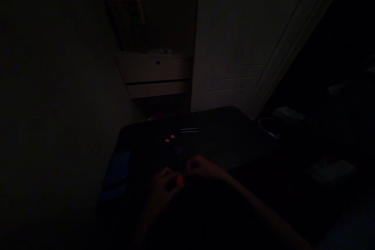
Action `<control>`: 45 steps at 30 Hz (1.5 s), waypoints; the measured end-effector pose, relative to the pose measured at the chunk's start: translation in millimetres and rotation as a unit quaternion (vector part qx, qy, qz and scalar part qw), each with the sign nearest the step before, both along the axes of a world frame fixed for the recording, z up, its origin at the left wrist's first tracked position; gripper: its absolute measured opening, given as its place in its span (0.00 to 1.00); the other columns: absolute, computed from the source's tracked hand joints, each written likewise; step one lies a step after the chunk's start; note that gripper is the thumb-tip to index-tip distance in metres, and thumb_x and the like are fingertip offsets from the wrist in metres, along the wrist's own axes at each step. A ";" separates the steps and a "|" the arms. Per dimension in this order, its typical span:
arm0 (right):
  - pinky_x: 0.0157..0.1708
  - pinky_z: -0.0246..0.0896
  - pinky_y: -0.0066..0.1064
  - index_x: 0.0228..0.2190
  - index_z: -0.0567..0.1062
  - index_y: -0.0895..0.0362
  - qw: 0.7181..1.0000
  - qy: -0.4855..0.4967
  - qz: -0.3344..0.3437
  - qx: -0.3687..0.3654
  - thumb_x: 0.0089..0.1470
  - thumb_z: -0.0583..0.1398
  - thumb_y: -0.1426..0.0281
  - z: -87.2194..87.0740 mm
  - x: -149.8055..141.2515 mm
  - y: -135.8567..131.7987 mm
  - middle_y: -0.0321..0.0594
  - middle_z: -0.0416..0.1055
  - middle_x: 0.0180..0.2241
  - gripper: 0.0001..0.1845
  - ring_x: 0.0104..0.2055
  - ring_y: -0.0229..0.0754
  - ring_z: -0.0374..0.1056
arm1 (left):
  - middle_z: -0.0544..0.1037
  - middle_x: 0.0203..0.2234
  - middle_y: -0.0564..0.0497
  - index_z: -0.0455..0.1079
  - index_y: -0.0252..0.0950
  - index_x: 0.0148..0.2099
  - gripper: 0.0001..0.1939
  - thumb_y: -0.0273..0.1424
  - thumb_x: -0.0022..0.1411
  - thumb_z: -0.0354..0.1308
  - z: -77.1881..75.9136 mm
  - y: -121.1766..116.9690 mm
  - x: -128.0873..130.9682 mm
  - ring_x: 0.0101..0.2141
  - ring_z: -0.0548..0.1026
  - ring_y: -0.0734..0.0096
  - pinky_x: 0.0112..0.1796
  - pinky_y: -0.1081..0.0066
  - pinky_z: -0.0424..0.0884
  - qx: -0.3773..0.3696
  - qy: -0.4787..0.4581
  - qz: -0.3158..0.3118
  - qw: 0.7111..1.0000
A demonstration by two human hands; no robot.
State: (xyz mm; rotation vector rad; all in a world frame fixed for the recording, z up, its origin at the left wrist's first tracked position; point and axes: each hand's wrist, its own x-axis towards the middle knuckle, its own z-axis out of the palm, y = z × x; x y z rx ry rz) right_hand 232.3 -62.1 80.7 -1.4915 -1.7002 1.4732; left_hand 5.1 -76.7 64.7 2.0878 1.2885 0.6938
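The room is very dark. Near the front of a dark table [222, 133], my left hand [162, 185] is closed on a small glowing red-orange block [179, 180], held between thumb and fingers. My right hand [200, 167] is just to the right of the block, its fingers curled together. Whatever those fingers pinch, if anything, is too dark to make out. Beyond my hands lies a dim purplish piece [179, 150]. Two small orange pieces, one nearer [166, 140] and one farther [172, 136], rest behind it. Two thin pale sticks [190, 129] lie side by side to their right.
A flat blue item [115, 175] lies at the table's left side. Behind the table stand a drawer unit [158, 70] and a pale panelled door [231, 47]. On the right, a white cable [265, 125] and a box-like object [288, 114] show faintly.
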 end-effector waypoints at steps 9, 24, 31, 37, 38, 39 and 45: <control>0.26 0.50 0.24 0.24 0.74 0.59 1.000 0.006 0.018 0.000 0.52 0.68 0.67 0.8 3.6 1.4 0.28 0.66 0.22 0.11 0.26 0.32 0.58 | 0.81 0.37 0.51 0.83 0.45 0.44 0.12 0.40 0.59 0.68 2.2 -0.4 -3.8 0.38 0.80 0.62 0.37 0.68 0.74 0.000 -0.032 -0.024 0.999; 0.26 0.50 0.25 0.24 0.75 0.59 0.998 -0.059 0.001 -0.006 0.52 0.69 0.70 9.6 -13.4 -1.6 0.27 0.65 0.21 0.10 0.26 0.33 0.58 | 0.81 0.35 0.52 0.83 0.45 0.41 0.07 0.37 0.62 0.67 0.4 -0.8 -4.6 0.38 0.80 0.63 0.40 0.67 0.74 0.021 -0.047 -0.037 0.998; 0.26 0.50 0.25 0.26 0.78 0.57 0.989 -0.150 -0.015 -0.010 0.51 0.70 0.66 17.7 -20.5 -2.9 0.30 0.70 0.24 0.09 0.28 0.35 0.64 | 0.82 0.36 0.51 0.83 0.44 0.42 0.08 0.38 0.62 0.66 -1.6 -1.1 -4.8 0.38 0.80 0.63 0.40 0.67 0.74 0.016 -0.053 -0.039 0.998; 0.26 0.49 0.26 0.24 0.75 0.57 0.990 -0.143 0.010 0.016 0.52 0.69 0.69 25.9 -20.8 -4.7 0.29 0.67 0.22 0.09 0.27 0.35 0.62 | 0.81 0.35 0.50 0.83 0.44 0.41 0.09 0.39 0.62 0.65 5.4 -2.0 -3.0 0.37 0.80 0.62 0.39 0.67 0.74 0.002 -0.044 -0.039 0.998; 0.27 0.50 0.25 0.24 0.74 0.58 0.993 -0.116 0.010 0.020 0.52 0.68 0.69 25.1 -19.4 -5.5 0.29 0.66 0.22 0.10 0.27 0.34 0.60 | 0.81 0.35 0.50 0.83 0.44 0.41 0.09 0.39 0.62 0.65 6.6 -2.0 -2.6 0.37 0.80 0.62 0.39 0.67 0.74 0.000 -0.043 -0.038 0.998; 0.27 0.50 0.25 0.23 0.73 0.58 0.996 -0.086 0.012 0.019 0.52 0.68 0.70 23.9 -18.0 -6.4 0.28 0.66 0.22 0.11 0.27 0.34 0.60 | 0.82 0.35 0.50 0.83 0.44 0.41 0.09 0.39 0.61 0.65 7.7 -2.1 -2.2 0.38 0.80 0.61 0.39 0.67 0.75 -0.003 -0.041 -0.036 0.998; 0.26 0.50 0.24 0.24 0.74 0.58 0.999 -0.047 0.015 -0.011 0.50 0.68 0.71 13.0 -14.9 -10.5 0.28 0.66 0.22 0.09 0.26 0.33 0.59 | 0.82 0.37 0.50 0.83 0.44 0.41 0.08 0.38 0.61 0.66 6.0 -3.2 -3.0 0.40 0.81 0.61 0.42 0.66 0.74 -0.002 -0.039 -0.033 0.999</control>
